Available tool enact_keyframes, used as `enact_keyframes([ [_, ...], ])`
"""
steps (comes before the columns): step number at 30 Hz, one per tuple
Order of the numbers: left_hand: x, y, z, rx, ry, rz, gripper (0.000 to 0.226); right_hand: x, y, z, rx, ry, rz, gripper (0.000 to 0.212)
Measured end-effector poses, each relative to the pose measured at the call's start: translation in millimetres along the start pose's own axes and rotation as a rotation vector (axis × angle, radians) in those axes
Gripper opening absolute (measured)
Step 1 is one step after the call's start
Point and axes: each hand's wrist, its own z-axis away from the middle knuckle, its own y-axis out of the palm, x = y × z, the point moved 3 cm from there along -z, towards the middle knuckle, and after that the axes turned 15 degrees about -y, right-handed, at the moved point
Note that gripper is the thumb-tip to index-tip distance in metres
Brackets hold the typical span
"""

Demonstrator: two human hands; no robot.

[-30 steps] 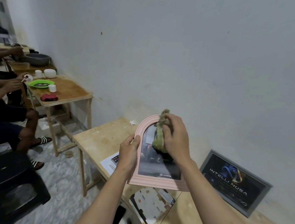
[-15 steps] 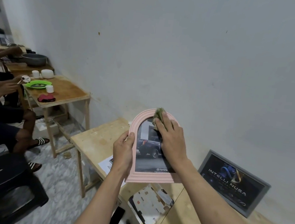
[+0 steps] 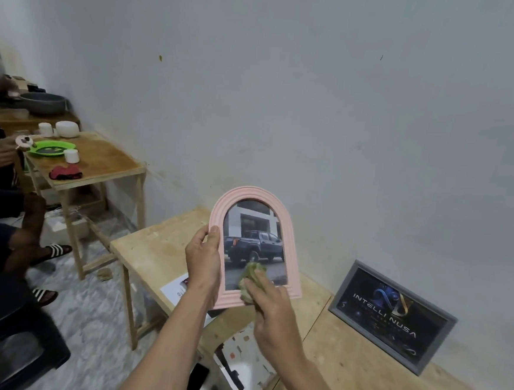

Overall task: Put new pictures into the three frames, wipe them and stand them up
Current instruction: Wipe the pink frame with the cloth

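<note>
My left hand [image 3: 204, 260] grips the left edge of a pink arched frame [image 3: 289, 234] and holds it upright above the wooden table [image 3: 359, 366]. Its picture shows a dark pickup truck in front of a building. My right hand [image 3: 271, 306] presses a crumpled green cloth [image 3: 251, 276] against the lower part of the glass. A grey rectangular frame [image 3: 392, 316] with a dark "INTELLI NUSA" picture leans against the wall at the right.
A patterned sheet [image 3: 244, 363] and a white printed paper [image 3: 174, 290] lie on the table under my arms. To the left stands another wooden table [image 3: 107, 164] with a green plate, white cups and a red cloth, where seated people work. A black stool [image 3: 7, 347] is at lower left.
My right hand has drawn the cloth down the glass from the arch's top to its bottom edge, uncovering the truck picture. The left hand kept its grip on the frame.
</note>
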Motion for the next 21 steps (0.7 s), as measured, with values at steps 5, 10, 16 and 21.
enact_keyframes([
  [5,-1,-1,0,0.039,0.008,-0.06,0.025,29,-15,-22,0.077,-0.022,-0.389,0.049],
  [10,-6,-7,4,0.097,0.025,-0.126,0.025,8,-81,-93,-0.181,0.087,-0.575,0.05],
  [16,-10,10,18,0.179,-0.004,-0.048,0.027,-6,-59,-130,0.025,-0.175,0.014,0.066],
  [21,-13,-9,6,0.105,-0.026,-0.03,0.023,22,-29,-64,0.17,-0.265,-0.044,0.056],
])
